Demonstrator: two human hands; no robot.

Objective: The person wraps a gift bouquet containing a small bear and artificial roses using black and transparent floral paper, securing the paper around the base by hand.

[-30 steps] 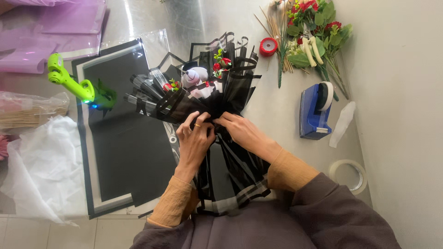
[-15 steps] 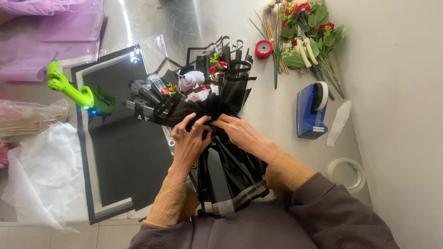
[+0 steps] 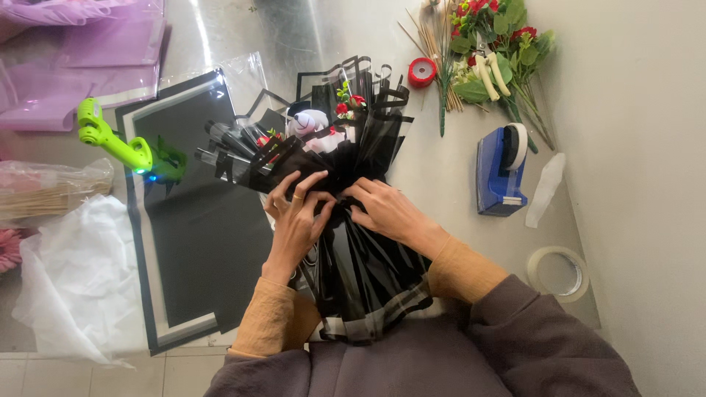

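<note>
Pinching the black-wrapped bouquet [image 3: 346, 184] at its waist, center frame: left hand [image 3: 298, 217] & right hand [image 3: 386, 209] both clamped on wrap, fingertips probably touching. Green glue gun [image 3: 118, 143] upper left.

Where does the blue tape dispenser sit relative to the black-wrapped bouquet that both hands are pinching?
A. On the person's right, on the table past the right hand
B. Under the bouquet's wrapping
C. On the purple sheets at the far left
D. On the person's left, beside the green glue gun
A: the blue tape dispenser stands on the table right of the bouquet, beyond the right hand; the left hand is on the other side.
</note>
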